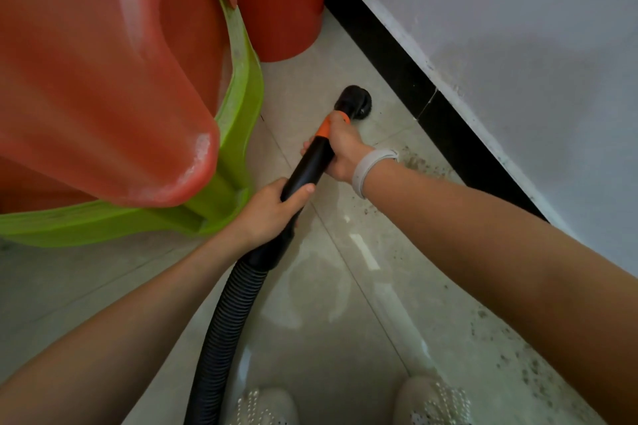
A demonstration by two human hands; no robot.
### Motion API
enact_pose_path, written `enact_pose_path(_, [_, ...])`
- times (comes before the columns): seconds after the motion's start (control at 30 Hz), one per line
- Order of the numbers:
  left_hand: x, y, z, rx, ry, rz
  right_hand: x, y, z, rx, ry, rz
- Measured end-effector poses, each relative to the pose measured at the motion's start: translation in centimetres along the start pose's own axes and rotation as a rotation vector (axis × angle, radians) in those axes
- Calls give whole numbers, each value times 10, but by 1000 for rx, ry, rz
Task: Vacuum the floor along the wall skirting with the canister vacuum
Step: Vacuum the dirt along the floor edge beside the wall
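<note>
Pale tiled floor (321,304), glossy, meeting a white wall (518,28) along a black skirting (390,48) that runs diagonally from top centre to right. Dark specks of dirt (417,162) lie scattered on the tiles beside the skirting, more of them toward the lower right.

Vacuum wand (310,162): black rigid tube with an orange collar (328,126) near its far end, pointing away from the person toward the skirting. Round black brush nozzle (355,102) at its tip, down on the floor, near the skirting but apart from it. Ribbed black hose (224,328) joins the wand's near end and runs off the bottom edge.

Right hand (345,152): fingers wrapped around the wand just behind the orange collar, holding it from the right side. Pale wristband (371,171) on that wrist.

Left hand (272,210): fingers curled around the lower part of the wand, thumb lying along the top, just above the hose joint.

Left of the wand: a red plastic chair seat (103,79) stacked on a green plastic one (238,114), close to the camera and blurred. Red round bin (286,0) behind them, near the skirting. Two pale shoes (433,404) at the bottom edge.
</note>
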State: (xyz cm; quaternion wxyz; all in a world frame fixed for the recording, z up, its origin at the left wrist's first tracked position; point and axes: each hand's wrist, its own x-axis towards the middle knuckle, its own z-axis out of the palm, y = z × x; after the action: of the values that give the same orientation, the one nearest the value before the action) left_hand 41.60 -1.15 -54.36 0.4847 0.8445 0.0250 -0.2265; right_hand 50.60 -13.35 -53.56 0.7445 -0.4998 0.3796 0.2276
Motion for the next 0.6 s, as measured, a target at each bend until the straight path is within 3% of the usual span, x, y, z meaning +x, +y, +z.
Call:
enact_pose_path(0.33, [-12,0,13,-3,-255,21,-5,22,-46,117,199,39])
enact_pose_path(0.6, [5,4,6,52,37,42,1,-3,-9,102,52,-35])
